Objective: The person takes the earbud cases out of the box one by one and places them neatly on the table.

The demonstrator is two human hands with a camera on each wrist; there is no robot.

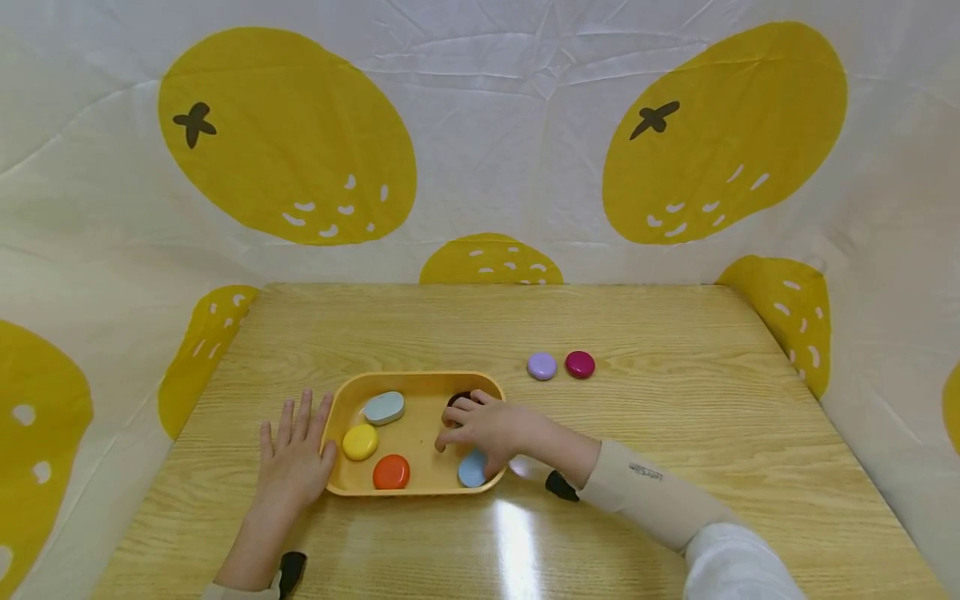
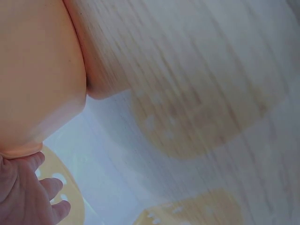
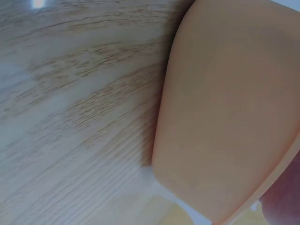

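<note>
A yellow-orange tray (image 1: 420, 493) with rounded corners lies on the table. Inside it are a pale grey-blue oval piece (image 1: 384, 408), a yellow disc (image 1: 360, 442), a red-orange disc (image 1: 392, 472), a light blue disc (image 1: 472, 469) and a black round piece (image 1: 459, 398). My left hand (image 1: 294, 467) lies flat with fingers spread, its thumb against the tray's left side. Over the tray's right end reaches my right hand (image 1: 487, 429), its fingers spread and slightly bent. Those fingers partly cover the black piece, while the thumb overlaps the light blue disc's edge.
Beyond the tray's right end, a lilac disc (image 1: 542, 366) and a magenta disc (image 1: 580, 364) sit side by side on the wooden table (image 1: 675, 375). A white cloth (image 1: 510, 150) with yellow fruit shapes hangs behind the table and along both sides.
</note>
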